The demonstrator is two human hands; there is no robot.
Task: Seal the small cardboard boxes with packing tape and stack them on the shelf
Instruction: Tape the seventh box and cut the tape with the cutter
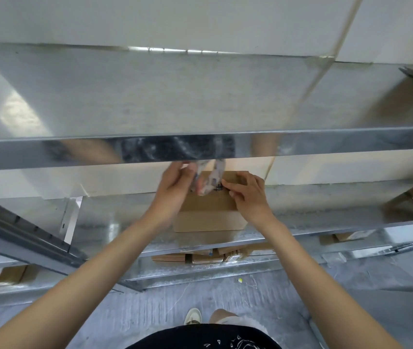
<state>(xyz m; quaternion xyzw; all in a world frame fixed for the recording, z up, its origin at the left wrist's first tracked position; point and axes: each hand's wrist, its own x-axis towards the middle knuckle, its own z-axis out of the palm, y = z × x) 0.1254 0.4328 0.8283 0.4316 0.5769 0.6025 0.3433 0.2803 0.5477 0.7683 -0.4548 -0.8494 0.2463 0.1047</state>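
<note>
While both forearms come up from the bottom of the frame and meet at its centre, the bit that matters is how the tape sits against the box. Nearest the camera is the front face of the small cardboard box (209, 221), which sits on the middle metal shelf (105, 222), dead centre in the frame. Its long axis runs left to right, and both hands are up on its top.

Left hand (177, 183) has its fingers curled round the tape dispenser (209, 180), a greyish, blurry thing held above the back half of the top. Right hand (247, 191) has its grip pinched down at the top surface right beside the dispenser, looks like it's pinning the tape end, but the tape itself is too blurry to make out. So I'd guess the tape has to be drawn toward the camera across the short way.

Further back, the upper shelf (150, 96) fills the top half of the frame.
</note>
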